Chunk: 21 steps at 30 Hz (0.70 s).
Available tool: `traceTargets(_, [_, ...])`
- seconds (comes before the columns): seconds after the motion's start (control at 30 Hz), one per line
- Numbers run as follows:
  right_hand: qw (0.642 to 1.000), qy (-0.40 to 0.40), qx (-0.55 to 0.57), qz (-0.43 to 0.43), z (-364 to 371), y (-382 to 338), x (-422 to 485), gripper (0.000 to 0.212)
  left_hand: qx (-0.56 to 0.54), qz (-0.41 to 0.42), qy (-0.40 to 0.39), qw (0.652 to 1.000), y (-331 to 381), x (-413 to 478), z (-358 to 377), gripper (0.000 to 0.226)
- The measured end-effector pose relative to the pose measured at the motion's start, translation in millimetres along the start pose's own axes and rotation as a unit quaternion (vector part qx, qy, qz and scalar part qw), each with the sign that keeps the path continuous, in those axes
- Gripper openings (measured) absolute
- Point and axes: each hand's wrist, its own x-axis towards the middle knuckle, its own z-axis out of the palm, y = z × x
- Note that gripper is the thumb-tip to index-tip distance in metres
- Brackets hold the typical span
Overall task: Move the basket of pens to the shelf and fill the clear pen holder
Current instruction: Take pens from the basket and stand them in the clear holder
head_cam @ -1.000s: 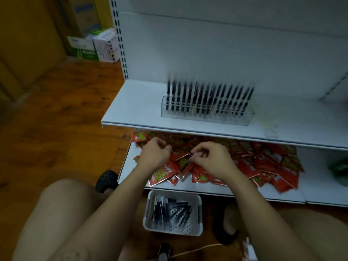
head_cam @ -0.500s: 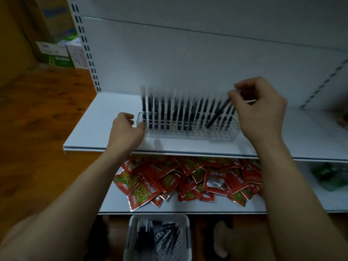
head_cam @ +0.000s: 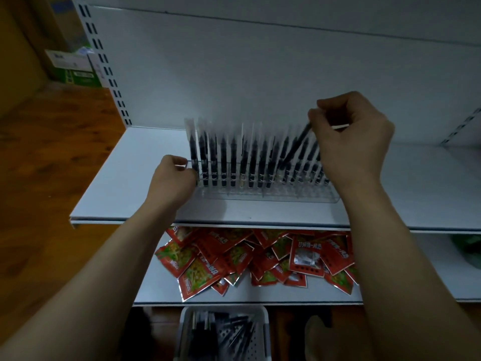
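A white back panel (head_cam: 260, 69) fills the upper part of the view, with a slotted upright (head_cam: 104, 61) along its edge at 10 o'clock. Wooden floor (head_cam: 52, 165) spreads from 9 down to 7 o'clock. The upper shelf (head_cam: 125, 178) crosses the middle and overhangs the lower shelf (head_cam: 325, 294), hiding the back of what lies on it.

A heap of red snack packets (head_cam: 255, 256) is strewn over the lower shelf at 6 o'clock, and a dim green thing (head_cam: 468, 251) sits at its 4 o'clock end, too blurred to name. Cardboard boxes (head_cam: 75, 71) stand on the floor at 10 o'clock, beyond the upright.

The basket (head_cam: 226, 308) is on the floor at 6 o'clock, not on either shelf. It lies just in front of the lower shelf's lip, cut off by the bottom edge of the view, with dark pens lying loose inside.

The clear pen holder (head_cam: 273, 196) sits on the upper shelf at the centre, a long low tray packed with standing pens (head_cam: 234, 162) in a close upright row, so that free slots are hard to make out.

The right hand (head_cam: 351, 136), at 2 o'clock of the holder, pinches a tilted pen (head_cam: 294, 149) near its upper end. The pen's lower end slants down toward 8 o'clock among the standing pens, and the right forearm covers the holder's 3 o'clock end.

The left hand (head_cam: 173, 178) is curled at the holder's 9 o'clock end, thumb and fingers gripping it there and hiding that end wall.
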Motion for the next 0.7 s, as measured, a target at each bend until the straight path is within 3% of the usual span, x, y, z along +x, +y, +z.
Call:
traceTargets(0.07, [1.0,-0.016,-0.015,-0.001,-2.4,0.9,0.4,0.006,0.001,0.005,0.002,1.0,0.1,-2.6,0.6,0.036])
traceTargets(0.27, [0.974,-0.199,-0.108,0.02,1.8,7.9,-10.6,0.021,0.016,0.019,0.007,1.0,-1.4,-9.4,-0.1,0.035])
traceTargets(0.53, [0.969,-0.215,-0.107,0.049,-13.9,-5.4,-42.9,0.057,0.002,-0.017,-0.003,1.0,-1.9,-29.4,-11.4,0.045])
traceTargets(0.7, [0.965,-0.227,-0.078,0.105,-20.5,-21.0,-71.7,0.041,-0.025,-0.021,0.004,0.999,-10.0,-68.5,-21.7,0.049])
